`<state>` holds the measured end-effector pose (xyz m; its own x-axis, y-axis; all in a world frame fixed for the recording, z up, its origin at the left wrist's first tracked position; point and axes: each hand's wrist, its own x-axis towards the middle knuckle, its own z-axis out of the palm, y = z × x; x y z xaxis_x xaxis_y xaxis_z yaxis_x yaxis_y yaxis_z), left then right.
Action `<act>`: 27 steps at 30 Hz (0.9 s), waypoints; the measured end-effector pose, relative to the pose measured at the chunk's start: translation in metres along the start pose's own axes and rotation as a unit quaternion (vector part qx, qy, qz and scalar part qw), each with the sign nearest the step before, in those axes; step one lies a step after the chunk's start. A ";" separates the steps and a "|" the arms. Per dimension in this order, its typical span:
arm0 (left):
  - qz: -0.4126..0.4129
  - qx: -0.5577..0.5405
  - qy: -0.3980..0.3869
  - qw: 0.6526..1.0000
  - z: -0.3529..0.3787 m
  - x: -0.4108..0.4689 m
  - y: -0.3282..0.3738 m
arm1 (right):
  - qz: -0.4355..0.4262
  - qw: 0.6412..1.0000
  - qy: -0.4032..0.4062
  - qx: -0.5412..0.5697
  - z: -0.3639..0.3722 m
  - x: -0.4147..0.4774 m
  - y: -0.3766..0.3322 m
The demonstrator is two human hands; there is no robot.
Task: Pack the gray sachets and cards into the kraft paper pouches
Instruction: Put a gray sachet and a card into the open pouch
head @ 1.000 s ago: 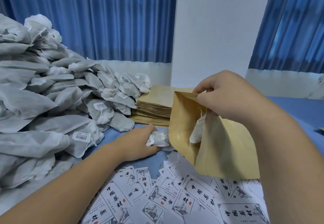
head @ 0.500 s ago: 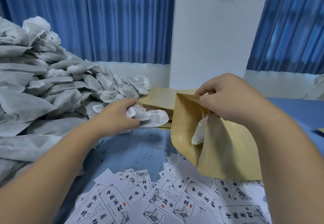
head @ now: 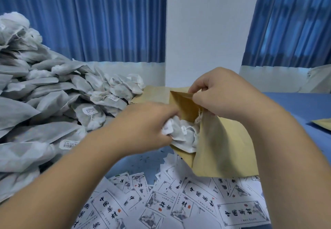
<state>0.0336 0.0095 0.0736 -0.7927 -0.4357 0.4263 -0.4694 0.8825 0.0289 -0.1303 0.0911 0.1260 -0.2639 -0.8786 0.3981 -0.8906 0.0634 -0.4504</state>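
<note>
My right hand [head: 220, 92] pinches the top edge of a kraft paper pouch [head: 225, 148] and holds its mouth open above the table. My left hand [head: 148, 128] grips gray sachets [head: 180, 132] and has them partly inside the pouch's mouth. A string from a sachet inside shows at the opening. White printed cards [head: 179, 202] lie scattered on the blue table below the pouch.
A large heap of gray sachets [head: 44, 106] fills the left side. A stack of flat kraft pouches [head: 154, 94] lies behind my hands. Another kraft pouch [head: 322, 123] shows at the right edge. Blue curtains and a white pillar stand behind the blue table [head: 295, 106].
My left hand picked up sachets from the table beside the pile and carried them rightward into the open pouch. My right hand kept holding the pouch open.
</note>
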 end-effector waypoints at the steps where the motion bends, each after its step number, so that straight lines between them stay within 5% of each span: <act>1: 0.011 0.024 0.012 1.000 0.007 0.001 0.004 | -0.004 1.000 -0.003 -0.005 0.001 0.000 0.000; 5: 0.045 -0.074 0.009 0.996 0.022 0.003 0.028 | -0.045 0.999 -0.027 -0.001 0.004 0.000 -0.003; 11: -0.052 -0.191 0.036 0.980 0.026 0.007 0.036 | -0.060 0.997 -0.047 0.019 0.004 -0.001 -0.008; 15: -0.115 -0.070 0.130 0.982 0.025 0.008 0.035 | -0.042 0.999 -0.023 -0.001 0.003 0.000 -0.005; 20: -0.145 0.083 0.080 0.983 0.028 0.005 0.036 | -0.049 0.998 -0.045 -0.016 0.008 -0.001 -0.011; 23: -0.153 -0.082 0.024 0.985 0.031 0.006 0.033 | -0.046 0.997 -0.046 -0.035 0.013 -0.002 -0.014; 27: -0.155 -0.327 -0.056 0.930 0.019 0.009 0.026 | -0.035 0.998 -0.036 -0.038 0.013 -0.001 -0.011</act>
<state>0.0068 0.0254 0.0615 -0.7115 -0.6708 0.2093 -0.3747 0.6141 0.6946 -0.1157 0.0852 0.1204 -0.1752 -0.9134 0.3674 -0.9324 0.0342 -0.3598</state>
